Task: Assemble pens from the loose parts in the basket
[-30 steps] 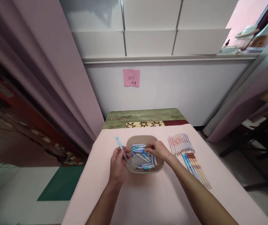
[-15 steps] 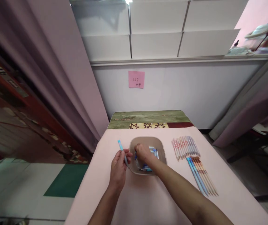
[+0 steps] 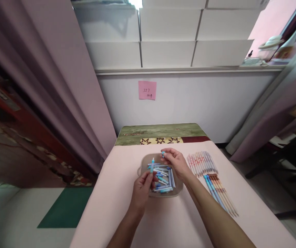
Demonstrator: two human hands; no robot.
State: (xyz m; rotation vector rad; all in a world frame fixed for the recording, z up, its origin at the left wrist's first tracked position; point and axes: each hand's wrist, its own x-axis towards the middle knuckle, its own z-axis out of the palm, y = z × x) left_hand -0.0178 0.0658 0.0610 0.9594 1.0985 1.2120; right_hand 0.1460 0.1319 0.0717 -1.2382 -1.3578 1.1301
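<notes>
My left hand [image 3: 141,191] is closed on a light-blue pen [image 3: 152,166], which points up over the front left of the box. In my right hand [image 3: 177,164], thumb and fingers pinch a small bright-blue pen cap [image 3: 163,154], above the box's back right part. The cap and the pen are apart. Below both hands, a beige plastic box [image 3: 145,159] holds several loose blue and white pen parts [image 3: 164,171], lying in different directions. The lower end of the pen is hidden by my left fingers.
To the right of the box lies a row of clear pens with reddish marks [image 3: 202,162]. In front of it are several blue pens [image 3: 213,191] and brown-topped pens [image 3: 226,196]. A pink cloth [image 3: 116,193] covers the table; a pink note [image 3: 147,90] is on the wall.
My right hand has come up out of the box with the small blue cap. My left hand has moved right, bringing the pen over the box. The view has shifted slightly.
</notes>
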